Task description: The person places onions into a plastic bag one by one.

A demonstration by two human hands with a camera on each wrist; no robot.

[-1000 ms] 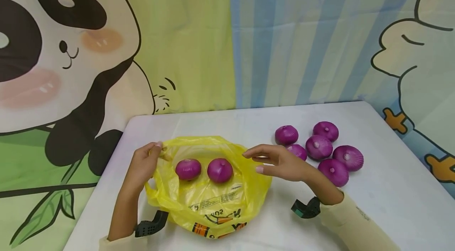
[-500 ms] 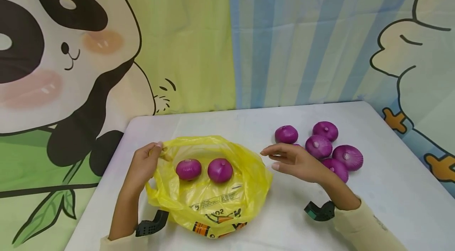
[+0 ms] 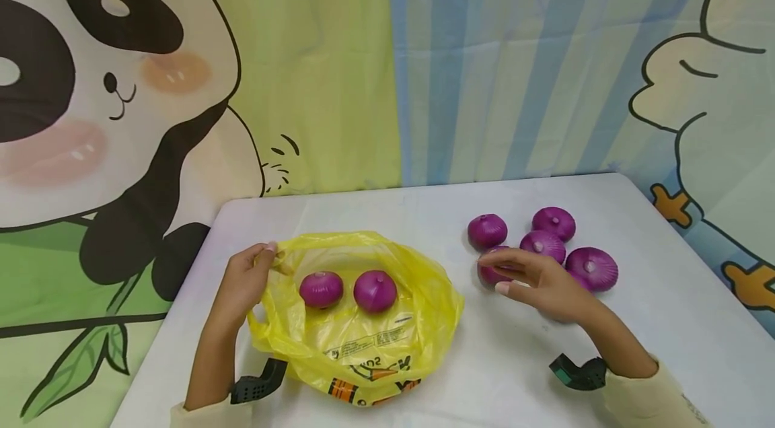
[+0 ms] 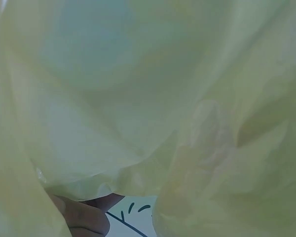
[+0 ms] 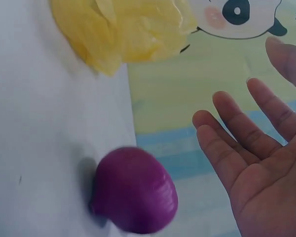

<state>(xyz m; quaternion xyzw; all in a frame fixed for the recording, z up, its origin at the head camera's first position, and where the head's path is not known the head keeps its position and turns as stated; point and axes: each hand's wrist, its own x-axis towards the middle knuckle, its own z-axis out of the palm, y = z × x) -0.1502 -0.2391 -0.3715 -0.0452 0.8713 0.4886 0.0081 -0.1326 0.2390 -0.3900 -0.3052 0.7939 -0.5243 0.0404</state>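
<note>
A yellow plastic bag [image 3: 432,320] lies with its mouth spread wide in the head view. Inside it sit two purple onions, a left onion [image 3: 321,289] and a right onion [image 3: 375,291]. My left hand [image 3: 243,280] pinches the bag's left rim between thumb and fingers; bag film covers most of the left wrist view. My right hand [image 3: 541,283] hovers over the onion group at the right, its fingers loosely extended and holding nothing. Its fingertips partly cover the nearest onion [image 3: 492,274]. In the right wrist view the palm faces an onion [image 5: 135,190], apart from it.
Behind the right hand stand more purple onions: a back-left onion [image 3: 487,231], a back-right onion [image 3: 554,223], a middle onion [image 3: 543,243] and a right onion [image 3: 592,269]. The white table [image 3: 363,209] ends at a printed curtain [image 3: 339,78] with a panda.
My right hand has moved rightward, away from the bag and over the onions, with no onion in it. The left hand and the bag stay in place.
</note>
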